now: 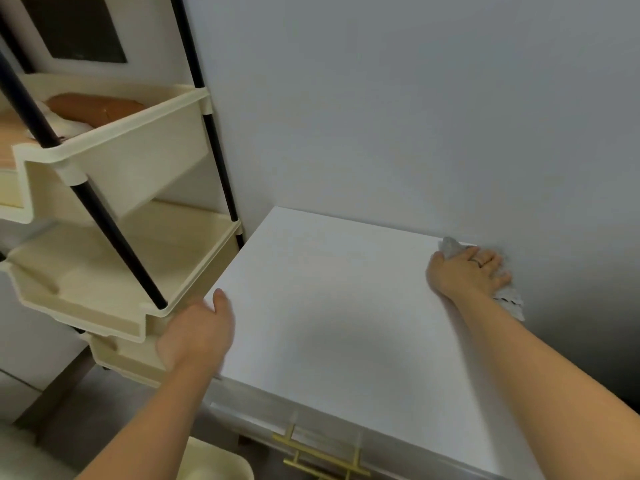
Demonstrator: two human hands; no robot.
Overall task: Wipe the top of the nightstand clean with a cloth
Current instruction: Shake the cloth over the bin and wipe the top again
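Now right hand (469,273) presses cloth (450,244) onto nightstand (346,306) corner.

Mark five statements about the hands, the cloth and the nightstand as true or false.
1. The right hand presses the cloth onto the far right corner of the nightstand top, by the wall. True.
2. The left hand holds a second cloth. False: no cloth shows in it; it rests at the top's left edge.
3. The cloth is bright red. False: it is grey.
4. The drawer handles are gold. True.
5. The cream shelf cart stands to the right of the nightstand. False: it stands to the left.
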